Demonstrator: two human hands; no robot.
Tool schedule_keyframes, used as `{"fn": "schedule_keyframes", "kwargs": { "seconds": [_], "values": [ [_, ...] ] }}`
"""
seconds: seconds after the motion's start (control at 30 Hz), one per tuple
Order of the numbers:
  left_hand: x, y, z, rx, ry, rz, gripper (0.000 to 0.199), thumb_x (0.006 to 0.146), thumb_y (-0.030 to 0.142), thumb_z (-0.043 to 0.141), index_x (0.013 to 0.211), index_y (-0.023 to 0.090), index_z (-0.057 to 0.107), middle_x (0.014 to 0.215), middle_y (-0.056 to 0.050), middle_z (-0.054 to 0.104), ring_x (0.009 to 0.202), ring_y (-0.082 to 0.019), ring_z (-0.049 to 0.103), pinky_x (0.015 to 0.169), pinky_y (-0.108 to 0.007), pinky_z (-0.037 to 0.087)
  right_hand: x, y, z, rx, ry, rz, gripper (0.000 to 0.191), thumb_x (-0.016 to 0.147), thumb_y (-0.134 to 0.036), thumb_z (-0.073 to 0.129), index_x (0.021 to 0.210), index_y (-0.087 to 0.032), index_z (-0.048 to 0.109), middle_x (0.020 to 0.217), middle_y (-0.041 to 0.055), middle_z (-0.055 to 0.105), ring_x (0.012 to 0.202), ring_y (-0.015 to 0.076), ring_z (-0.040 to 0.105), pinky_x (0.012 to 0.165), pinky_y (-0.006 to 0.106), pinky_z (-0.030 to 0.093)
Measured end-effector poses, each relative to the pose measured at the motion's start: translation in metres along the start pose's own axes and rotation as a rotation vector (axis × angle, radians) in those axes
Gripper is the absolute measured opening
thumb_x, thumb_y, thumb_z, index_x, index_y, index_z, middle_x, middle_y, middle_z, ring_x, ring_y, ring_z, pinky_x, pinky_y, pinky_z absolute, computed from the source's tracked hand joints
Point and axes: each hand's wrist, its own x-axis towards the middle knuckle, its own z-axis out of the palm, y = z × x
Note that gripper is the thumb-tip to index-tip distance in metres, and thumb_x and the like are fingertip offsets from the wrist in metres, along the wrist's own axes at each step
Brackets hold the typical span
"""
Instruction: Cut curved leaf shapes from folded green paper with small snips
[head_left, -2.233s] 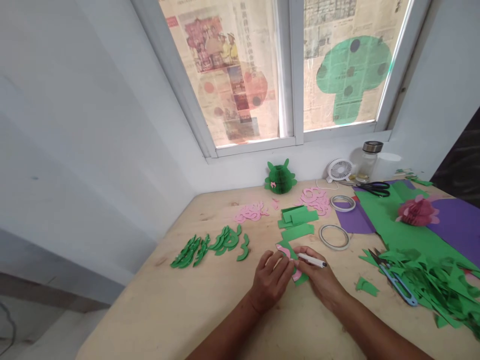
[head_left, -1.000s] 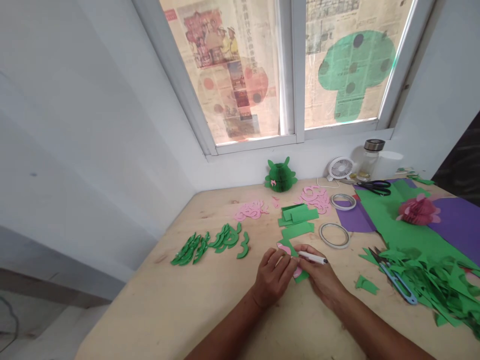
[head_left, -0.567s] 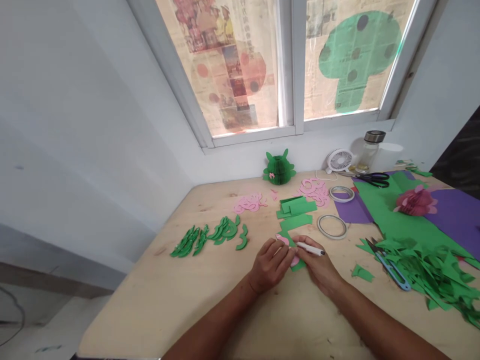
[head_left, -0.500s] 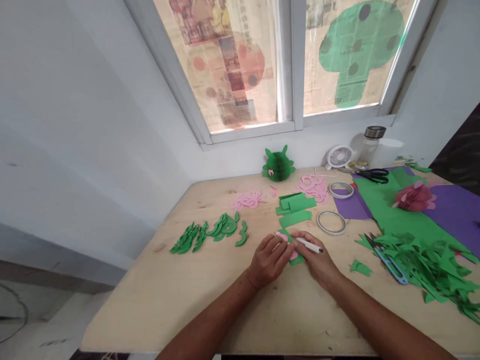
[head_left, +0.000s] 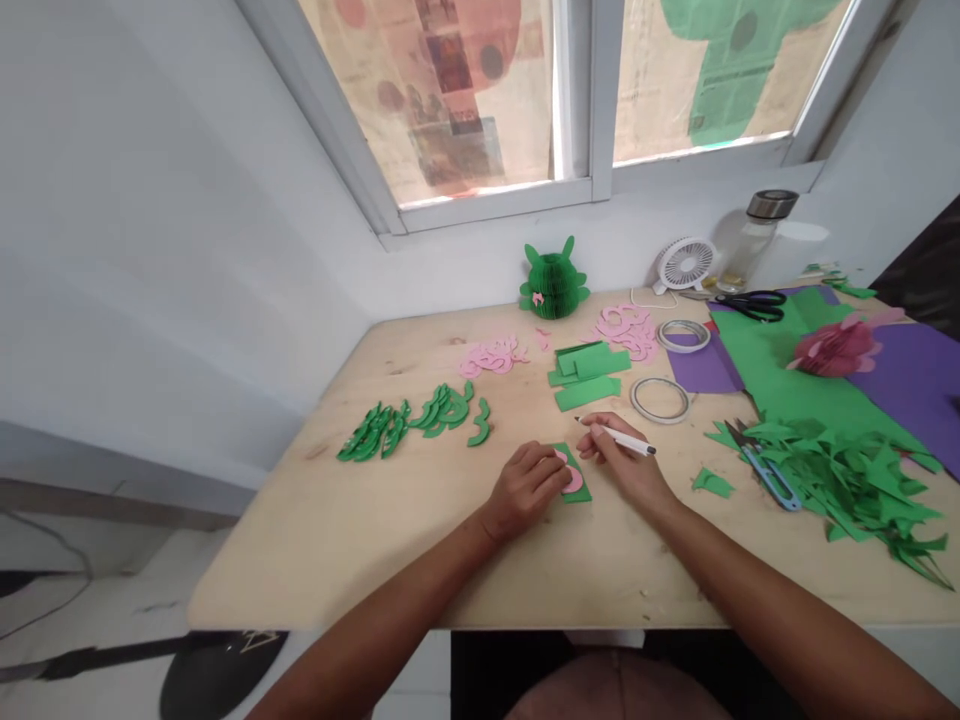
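Note:
A pink paper cutout (head_left: pixel 574 474) lies on a small green paper piece (head_left: pixel 579 493) on the wooden table. My left hand (head_left: pixel 526 485) rests at their left side, its fingers pressing the pink cutout down on the green paper. To the right, my right hand (head_left: pixel 619 462) is raised slightly and closed round a white pen (head_left: pixel 632 442), its tip pointing left above the green paper. Beyond my hands lies a stack of green paper strips (head_left: pixel 591 372). Curved green cutouts (head_left: pixel 448 408) sit to the left, and pink cutouts (head_left: pixel 493 356) behind them.
Two tape rolls (head_left: pixel 660 400) lie right of the strips. Blue-handled scissors (head_left: pixel 772 478) rest beside green scraps (head_left: pixel 855 480). A green honeycomb paper figure (head_left: pixel 553 283), a white fan (head_left: pixel 685 265) and a glass bottle (head_left: pixel 748 245) stand near the wall.
My right hand has moved away from the paper, with the pen now turned tip-left. My left hand stays on the pink cutout, which is more visible. The view has tilted downward.

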Motion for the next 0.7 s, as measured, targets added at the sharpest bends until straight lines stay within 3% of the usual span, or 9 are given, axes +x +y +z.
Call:
{"fn": "schedule_keyframes", "kwargs": {
  "seconds": [0.2, 0.33, 0.7],
  "values": [
    [-0.002, -0.004, 0.001, -0.05, -0.094, 0.042, 0.007, 0.086, 0.013, 0.05, 0.087, 0.013, 0.057, 0.082, -0.006, 0.065, 0.088, -0.018, 0.057, 0.073, -0.033, 0.046, -0.005, -0.002, -0.001, -0.178, -0.1, -0.071, 0.03, 0.085, -0.044, 0.05, 0.103, -0.022, 0.06, 0.077, 0.0029, 0.069, 0.078, 0.0204, 0.064, 0.07, 0.03, 0.045],
    [-0.001, -0.005, 0.003, -0.074, -0.143, 0.07, 0.008, 0.087, 0.014, 0.049, 0.087, 0.013, 0.056, 0.081, -0.006, 0.064, 0.088, -0.017, 0.058, 0.075, -0.033, 0.046, -0.006, -0.001, -0.002, -0.328, -0.167, -0.121, 0.028, 0.087, -0.038, 0.049, 0.108, -0.023, 0.06, 0.081, 0.003, 0.07, 0.076, 0.0205, 0.065, 0.069, 0.03, 0.044],
    [-0.003, -0.008, 0.008, -0.102, -0.17, 0.069, 0.008, 0.088, 0.016, 0.048, 0.086, 0.014, 0.055, 0.079, -0.005, 0.064, 0.087, -0.016, 0.058, 0.075, -0.033, 0.047, -0.001, 0.009, -0.004, -0.738, -0.274, -0.338, 0.029, 0.09, -0.025, 0.041, 0.114, -0.022, 0.056, 0.099, 0.0087, 0.068, 0.092, 0.0221, 0.063, 0.078, 0.034, 0.047]
  ]
}}
